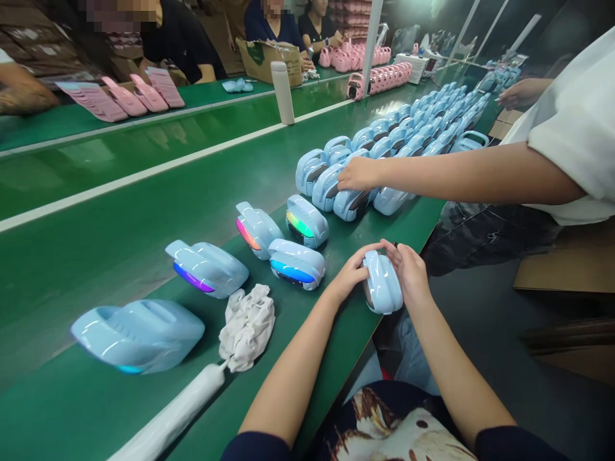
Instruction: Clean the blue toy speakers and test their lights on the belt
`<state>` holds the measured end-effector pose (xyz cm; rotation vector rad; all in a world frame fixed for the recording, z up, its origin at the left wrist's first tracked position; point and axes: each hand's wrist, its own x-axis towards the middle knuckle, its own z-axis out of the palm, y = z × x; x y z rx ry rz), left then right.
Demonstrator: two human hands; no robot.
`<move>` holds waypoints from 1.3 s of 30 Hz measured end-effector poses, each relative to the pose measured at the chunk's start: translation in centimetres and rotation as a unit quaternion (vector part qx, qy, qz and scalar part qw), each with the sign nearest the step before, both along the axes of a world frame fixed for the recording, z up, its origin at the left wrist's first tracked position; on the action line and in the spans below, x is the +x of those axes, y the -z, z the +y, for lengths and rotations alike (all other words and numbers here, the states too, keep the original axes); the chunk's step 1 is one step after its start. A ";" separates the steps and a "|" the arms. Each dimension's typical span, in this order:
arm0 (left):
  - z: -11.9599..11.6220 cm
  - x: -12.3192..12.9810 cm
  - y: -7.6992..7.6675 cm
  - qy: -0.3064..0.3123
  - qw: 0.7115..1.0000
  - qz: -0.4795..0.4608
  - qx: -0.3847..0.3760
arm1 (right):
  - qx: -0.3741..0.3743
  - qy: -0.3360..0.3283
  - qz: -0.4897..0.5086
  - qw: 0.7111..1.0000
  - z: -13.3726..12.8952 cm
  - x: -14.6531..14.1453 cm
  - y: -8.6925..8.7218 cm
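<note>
Pale blue plastic case [383, 282] sits held firm, my left hand [352, 274] and right hand [407, 272] both closed around it at the edge of the green worktop [62, 410], where its glossy shell could slip from my grip and drop to the floor [475, 301].

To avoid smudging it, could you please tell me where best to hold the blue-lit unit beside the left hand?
Take the glossy light-blue unit from above, pinching its two rounded ends. The domed shell offers a smooth hold there, while the glowing strip runs along its near lower edge, so fingers likely stay clear of it.
</note>
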<state>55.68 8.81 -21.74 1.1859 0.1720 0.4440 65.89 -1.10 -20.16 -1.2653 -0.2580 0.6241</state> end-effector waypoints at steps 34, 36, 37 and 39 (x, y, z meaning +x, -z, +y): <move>-0.9 -0.5 -1.5 -0.016 0.995 0.035 0.093 | 0.038 0.005 0.121 0.992 -0.7 0.9 2.0; -1.0 -0.6 -1.4 -0.015 0.995 0.025 0.092 | 0.028 0.004 0.119 0.992 -0.8 0.9 2.1; -1.1 -0.7 -1.3 -0.011 0.995 0.018 0.093 | 0.021 0.006 0.117 0.993 -0.9 1.0 2.3; -1.1 -0.7 -1.1 -0.006 0.995 0.008 0.096 | 0.002 0.017 0.109 0.994 -1.1 1.1 2.7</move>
